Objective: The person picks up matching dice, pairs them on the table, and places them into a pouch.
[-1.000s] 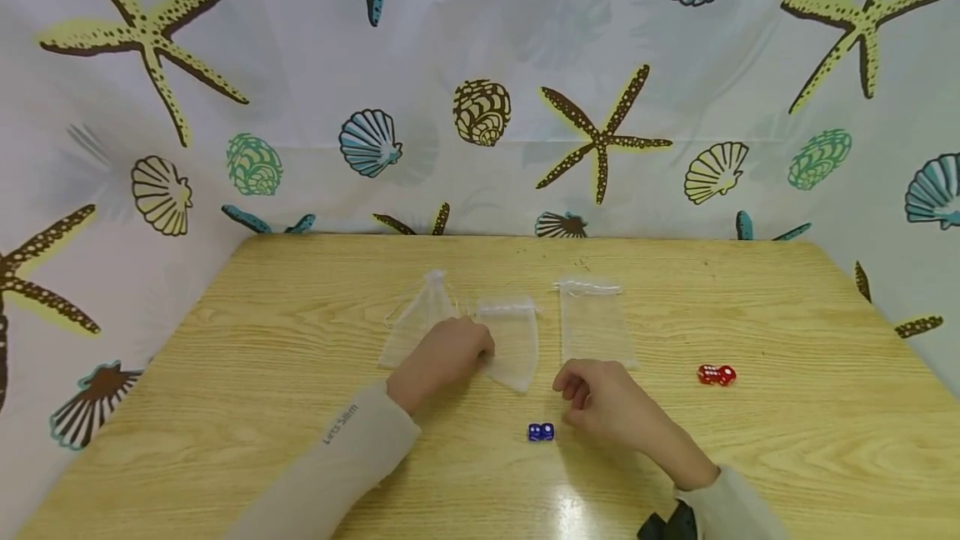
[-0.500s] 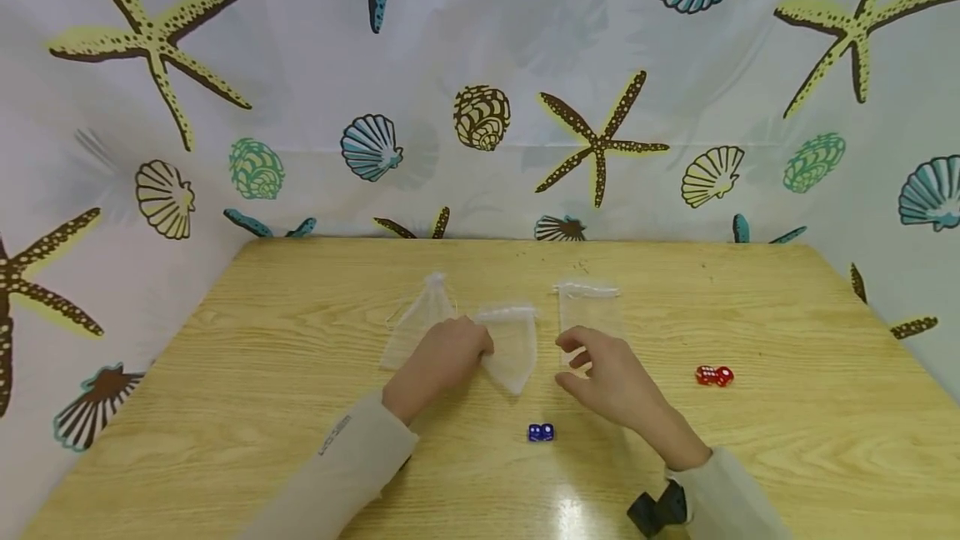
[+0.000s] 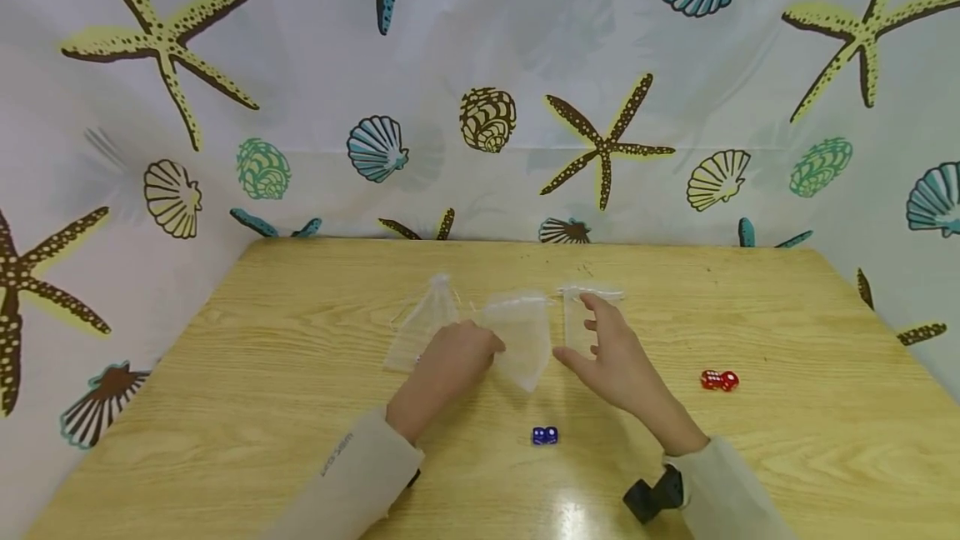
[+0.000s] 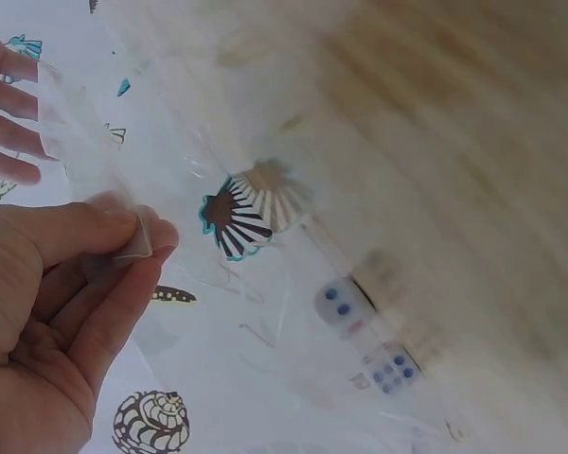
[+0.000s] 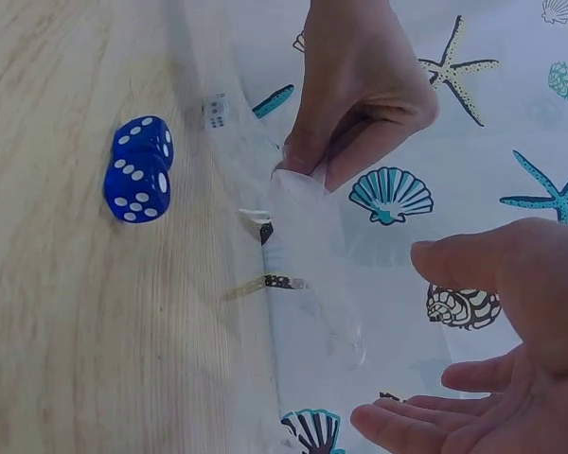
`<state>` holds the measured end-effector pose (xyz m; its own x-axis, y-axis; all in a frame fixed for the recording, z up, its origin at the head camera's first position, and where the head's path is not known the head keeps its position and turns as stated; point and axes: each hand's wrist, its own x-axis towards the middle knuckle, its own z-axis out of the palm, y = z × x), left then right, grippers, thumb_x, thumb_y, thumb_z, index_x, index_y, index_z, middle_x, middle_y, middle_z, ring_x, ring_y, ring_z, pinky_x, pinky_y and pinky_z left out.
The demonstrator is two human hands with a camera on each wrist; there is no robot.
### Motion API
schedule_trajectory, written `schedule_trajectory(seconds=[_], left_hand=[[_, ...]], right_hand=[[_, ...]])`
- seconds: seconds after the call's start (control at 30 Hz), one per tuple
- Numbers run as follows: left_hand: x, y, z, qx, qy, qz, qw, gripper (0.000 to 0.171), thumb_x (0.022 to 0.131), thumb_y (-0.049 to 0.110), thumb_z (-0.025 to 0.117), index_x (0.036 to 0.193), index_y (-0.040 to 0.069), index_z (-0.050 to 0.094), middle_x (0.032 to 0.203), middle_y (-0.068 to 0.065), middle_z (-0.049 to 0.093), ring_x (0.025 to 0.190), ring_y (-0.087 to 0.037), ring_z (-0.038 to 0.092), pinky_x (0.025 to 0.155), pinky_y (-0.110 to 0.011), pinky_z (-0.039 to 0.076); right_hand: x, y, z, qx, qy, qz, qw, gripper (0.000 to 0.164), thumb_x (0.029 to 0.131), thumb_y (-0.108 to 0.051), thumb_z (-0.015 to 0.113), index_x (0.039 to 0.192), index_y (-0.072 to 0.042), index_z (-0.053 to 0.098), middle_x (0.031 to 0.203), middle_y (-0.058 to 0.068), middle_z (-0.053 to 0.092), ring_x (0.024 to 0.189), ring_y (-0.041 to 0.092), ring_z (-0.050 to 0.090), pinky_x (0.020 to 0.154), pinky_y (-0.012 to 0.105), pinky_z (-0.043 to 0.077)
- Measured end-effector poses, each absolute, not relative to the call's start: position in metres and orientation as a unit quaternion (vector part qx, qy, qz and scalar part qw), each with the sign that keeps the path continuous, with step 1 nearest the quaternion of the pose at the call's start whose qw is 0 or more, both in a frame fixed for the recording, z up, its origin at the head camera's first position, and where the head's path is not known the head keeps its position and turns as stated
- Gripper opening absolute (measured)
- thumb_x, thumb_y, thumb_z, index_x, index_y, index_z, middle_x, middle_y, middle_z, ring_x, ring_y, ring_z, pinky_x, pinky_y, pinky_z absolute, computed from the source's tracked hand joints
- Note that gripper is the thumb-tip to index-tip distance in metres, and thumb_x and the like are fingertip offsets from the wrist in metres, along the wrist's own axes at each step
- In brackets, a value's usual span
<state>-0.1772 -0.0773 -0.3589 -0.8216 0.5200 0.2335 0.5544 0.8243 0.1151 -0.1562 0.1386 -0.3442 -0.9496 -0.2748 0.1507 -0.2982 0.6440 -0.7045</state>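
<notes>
My left hand (image 3: 454, 357) pinches the edge of the middle sheer white drawstring bag (image 3: 522, 340) between thumb and fingertips; the pinched corner of fabric shows in the left wrist view. The bag hangs tilted, its drawstring end away from me. To its right, my right hand (image 3: 617, 357) has its fingers and thumb spread apart with nothing between them. It overlaps the right sheer bag (image 3: 573, 325), lying flat. At left lies another sheer bag (image 3: 427, 319), gathered at its top, partly behind my left hand. White dice (image 4: 346, 307) show through sheer fabric in the left wrist view.
Two blue dice (image 3: 545, 436) sit side by side on the wooden table (image 3: 262, 407), nearer to me than the bags. Two red dice (image 3: 720, 380) lie to the right. A curtain (image 3: 450, 40) printed with shells and starfish stands behind the table.
From beside the blue dice, my right hand has moved forward to the bags, its fingers spreading apart. The middle bag has risen slightly in my left hand's pinch.
</notes>
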Motion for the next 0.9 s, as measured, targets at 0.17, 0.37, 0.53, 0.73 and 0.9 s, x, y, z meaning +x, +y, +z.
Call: schedule_trajectory(seconds=[0.17, 0.37, 0.53, 0.73, 0.9], left_hand=[[-0.17, -0.072, -0.356, -0.274, -0.954, -0.068, 0.104, 0.028, 0.085, -0.006, 0.06, 0.094, 0.014, 0.078, 0.089, -0.003, 0.075, 0.059, -0.011, 0.062, 0.055, -0.028, 0.053], [-0.161, -0.067, -0.355, -0.282, -0.947, -0.03, 0.151, 0.021, 0.086, 0.0, 0.063, 0.087, 0.015, 0.077, 0.08, -0.001, 0.074, 0.059, -0.012, 0.062, 0.051, -0.028, 0.051], [-0.154, -0.061, -0.353, -0.279, -0.942, -0.029, 0.184, 0.018, 0.085, 0.002, 0.065, 0.086, 0.016, 0.077, 0.076, 0.0, 0.073, 0.054, -0.009, 0.059, 0.047, -0.024, 0.048], [-0.146, -0.053, -0.352, -0.288, -0.936, -0.019, 0.201, 0.015, 0.088, 0.01, 0.065, 0.075, 0.014, 0.072, 0.068, 0.001, 0.069, 0.05, -0.007, 0.055, 0.043, -0.023, 0.044], [-0.143, -0.052, -0.354, -0.294, -0.93, -0.033, 0.22, 0.017, 0.083, 0.001, 0.066, 0.072, 0.014, 0.07, 0.067, 0.001, 0.068, 0.05, -0.009, 0.056, 0.042, -0.022, 0.042]], right_hand=[[-0.164, 0.139, -0.347, 0.151, -0.9, 0.409, 0.016, 0.07, 0.091, -0.019, 0.065, 0.145, 0.004, 0.026, 0.147, 0.026, 0.033, 0.125, 0.043, 0.048, 0.094, 0.05, 0.049], [-0.171, 0.138, -0.352, 0.138, -0.887, 0.441, 0.006, 0.066, 0.091, -0.019, 0.065, 0.143, 0.002, 0.03, 0.138, 0.026, 0.044, 0.119, 0.039, 0.054, 0.092, 0.046, 0.052], [-0.173, 0.135, -0.351, 0.129, -0.886, 0.446, 0.001, 0.066, 0.091, -0.019, 0.065, 0.144, 0.001, 0.03, 0.131, 0.024, 0.05, 0.113, 0.037, 0.059, 0.085, 0.043, 0.055], [-0.174, 0.135, -0.352, 0.109, -0.884, 0.454, 0.003, 0.061, 0.09, -0.018, 0.064, 0.141, 0.0, 0.036, 0.123, 0.023, 0.056, 0.105, 0.034, 0.062, 0.08, 0.04, 0.056], [-0.177, 0.136, -0.353, 0.104, -0.85, 0.516, 0.009, 0.047, 0.088, -0.007, 0.062, 0.131, 0.005, 0.047, 0.102, 0.021, 0.063, 0.085, 0.025, 0.068, 0.068, 0.029, 0.058]])
